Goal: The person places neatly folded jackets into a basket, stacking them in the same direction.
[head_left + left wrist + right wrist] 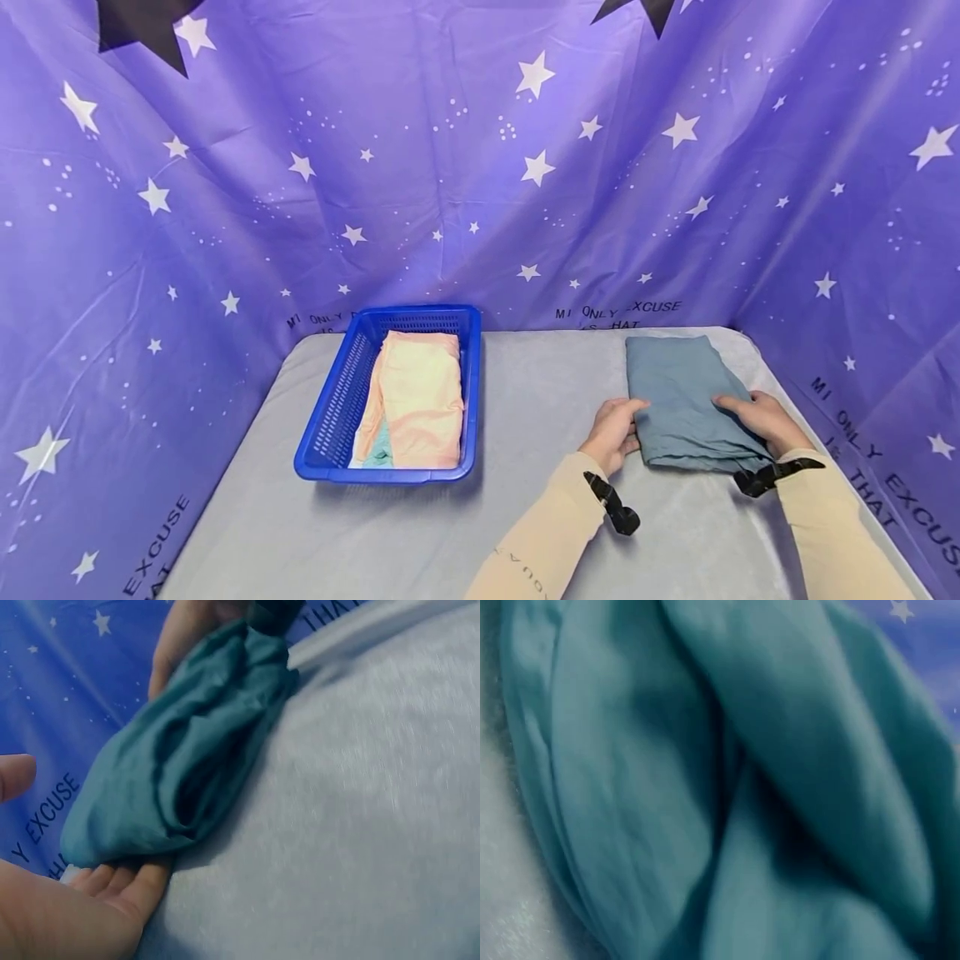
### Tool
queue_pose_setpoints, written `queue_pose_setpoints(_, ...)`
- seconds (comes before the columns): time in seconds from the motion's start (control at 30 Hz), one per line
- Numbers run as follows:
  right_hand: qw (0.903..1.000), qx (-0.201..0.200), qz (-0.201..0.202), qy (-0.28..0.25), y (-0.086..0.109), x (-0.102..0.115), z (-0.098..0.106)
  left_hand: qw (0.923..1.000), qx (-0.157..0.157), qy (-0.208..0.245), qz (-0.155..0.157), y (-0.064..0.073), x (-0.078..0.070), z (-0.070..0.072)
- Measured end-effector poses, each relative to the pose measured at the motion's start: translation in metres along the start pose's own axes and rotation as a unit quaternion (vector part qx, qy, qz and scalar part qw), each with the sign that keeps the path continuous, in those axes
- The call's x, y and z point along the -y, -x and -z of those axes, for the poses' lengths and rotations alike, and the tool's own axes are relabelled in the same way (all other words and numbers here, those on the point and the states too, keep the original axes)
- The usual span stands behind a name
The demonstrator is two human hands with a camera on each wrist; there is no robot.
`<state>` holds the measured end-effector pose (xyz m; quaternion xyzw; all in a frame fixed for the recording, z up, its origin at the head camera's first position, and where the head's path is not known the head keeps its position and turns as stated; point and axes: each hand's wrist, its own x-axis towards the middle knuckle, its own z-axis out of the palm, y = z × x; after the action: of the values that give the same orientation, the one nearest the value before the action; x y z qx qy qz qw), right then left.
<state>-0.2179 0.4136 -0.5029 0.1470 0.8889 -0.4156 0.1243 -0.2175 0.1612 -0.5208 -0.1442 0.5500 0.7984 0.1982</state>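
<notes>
Head view: right of the blue basket (382,476), the left hand (611,435) has straight fingers under a folded teal cloth (678,387), thumb wide; the right hand (767,419) grips the edge farther from the basket.

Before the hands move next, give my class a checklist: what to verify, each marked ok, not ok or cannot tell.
1. Left hand with fingers beneath the blue-grey cloth: ok.
2. Right hand with thumb on the cloth: ok.
3. Right hand's grip underneath: cannot tell, hidden.
4. Cloth's near edge smooth: not ok, rumpled.
5. Blue basket upright on the grey surface: ok.
6. Basket empty: not ok, peach cloth over green cloth inside.
</notes>
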Motion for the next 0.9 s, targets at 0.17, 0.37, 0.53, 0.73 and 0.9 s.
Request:
queue_pose_setpoints(0.17, 0.9989, 0.036, 0.011, -0.026, -0.002, -0.004, -0.002, 0.9997, 0.012, -0.017, -0.01, -0.007, 0.005, 0.004)
queue_pose_setpoints(0.37, 0.9956, 0.069, 0.01, -0.062, 0.0, -0.003, -0.008, 0.9967, 0.074, -0.025, -0.025, -0.014, 0.009, 0.014)
queue_pose_setpoints(0.53, 0.9935, 0.08, 0.026, -0.077, 0.006, -0.002, -0.011, 0.9947, 0.093, -0.023, -0.038, -0.017, 0.012, 0.018)
queue_pose_setpoints(0.73, 0.988, 0.094, 0.051, -0.111, 0.013, 0.0, -0.015, 0.9949, 0.091, -0.023, -0.038, -0.018, 0.013, 0.018)
queue_pose_setpoints(0.9, 0.983, 0.093, 0.084, -0.134, 0.015, 0.002, -0.021, 0.9938, 0.108, -0.026, -0.009, -0.022, 0.011, 0.021)
